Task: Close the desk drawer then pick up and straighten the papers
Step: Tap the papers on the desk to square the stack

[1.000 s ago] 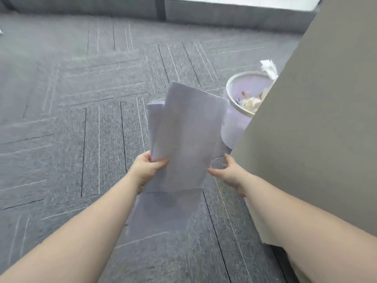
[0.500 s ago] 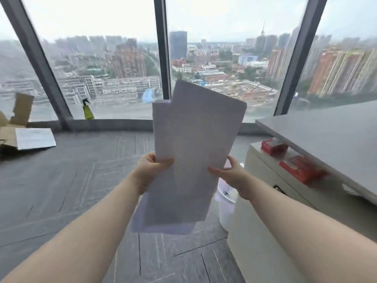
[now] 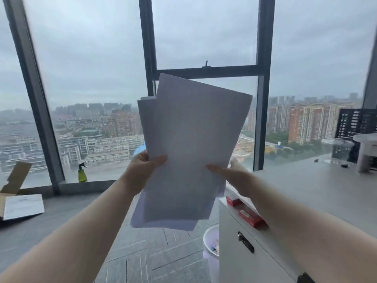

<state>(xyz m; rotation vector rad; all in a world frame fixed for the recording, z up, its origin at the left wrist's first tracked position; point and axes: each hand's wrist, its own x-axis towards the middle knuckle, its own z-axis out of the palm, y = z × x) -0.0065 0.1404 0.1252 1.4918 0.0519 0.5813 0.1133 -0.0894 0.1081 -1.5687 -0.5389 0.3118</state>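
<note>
I hold the papers [image 3: 189, 148] up in front of me, clear of the desk [image 3: 318, 186], my left hand [image 3: 142, 170] clamped on their left edge with the thumb across the front sheet, my right hand [image 3: 230, 174] pinching the right edge likewise; the sheets are fanned and tilted, corners out of line, the lower ones showing below and left of the top sheet. Below my right hand stands the white drawer cabinet [image 3: 244, 256] with red boxes [image 3: 250, 216] on top and a bin [image 3: 211, 246] beside it; beyond my left hand a green spray bottle [image 3: 82, 172] stands by the window.
</note>
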